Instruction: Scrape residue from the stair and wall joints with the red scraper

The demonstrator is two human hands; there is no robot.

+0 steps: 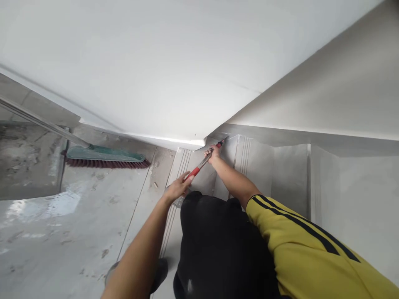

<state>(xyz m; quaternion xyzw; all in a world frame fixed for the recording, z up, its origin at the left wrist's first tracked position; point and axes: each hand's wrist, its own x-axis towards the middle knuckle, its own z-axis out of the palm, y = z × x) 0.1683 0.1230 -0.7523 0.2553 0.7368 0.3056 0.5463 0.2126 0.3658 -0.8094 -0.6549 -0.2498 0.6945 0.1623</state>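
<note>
Both hands grip one long-handled scraper [203, 162], a metal shaft with red parts and a thin blade-like tip at its far end. My left hand [179, 187] is wrapped round the red grip at the near end. Farther up the shaft, just behind the red head, my right hand [213, 153] is closed. The tip reaches the stair step beside the foot of the white wall [149, 83]; whether it touches the surface I cannot tell.
Grooved steps [245, 155] run to the right along the wall. On the dusty floor [93, 232] at the left rests a green broom [106, 153] with dark red bristles, beside a dirty grey sheet [31, 162]. Small debris [155, 184] lies near the step edge.
</note>
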